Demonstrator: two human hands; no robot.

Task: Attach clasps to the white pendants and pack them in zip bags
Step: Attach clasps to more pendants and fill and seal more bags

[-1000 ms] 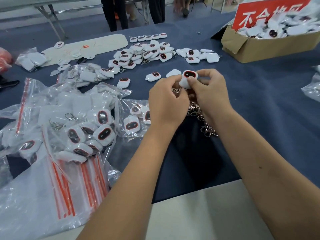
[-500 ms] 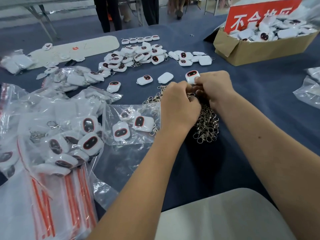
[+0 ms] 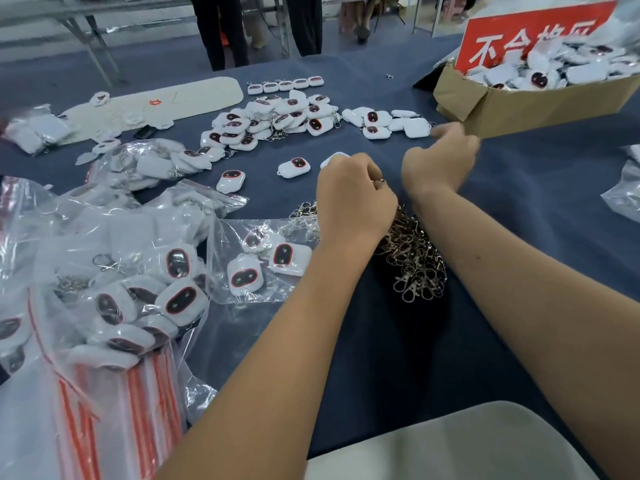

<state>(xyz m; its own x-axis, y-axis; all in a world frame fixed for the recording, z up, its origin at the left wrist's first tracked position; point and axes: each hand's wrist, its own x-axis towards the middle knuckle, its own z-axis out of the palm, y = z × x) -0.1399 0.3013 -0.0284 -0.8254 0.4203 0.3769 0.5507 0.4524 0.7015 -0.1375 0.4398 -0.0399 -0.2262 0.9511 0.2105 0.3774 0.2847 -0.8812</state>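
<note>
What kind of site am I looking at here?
Likely a hand-assembly and packing workshop: heaps of identical white pendants on a cloth-covered table, a pile of metal clasps, and stacked zip bags.

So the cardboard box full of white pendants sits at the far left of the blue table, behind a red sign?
Not quite. In the head view the cardboard box of white pendants sits at the far right of the blue table, not the left. The red sign stands behind it.

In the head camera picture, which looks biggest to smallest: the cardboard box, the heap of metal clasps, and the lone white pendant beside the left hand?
1. Cardboard box, though cut off by the frame
2. Heap of metal clasps, partly hidden by the arms
3. Lone white pendant, clearly smallest
</note>
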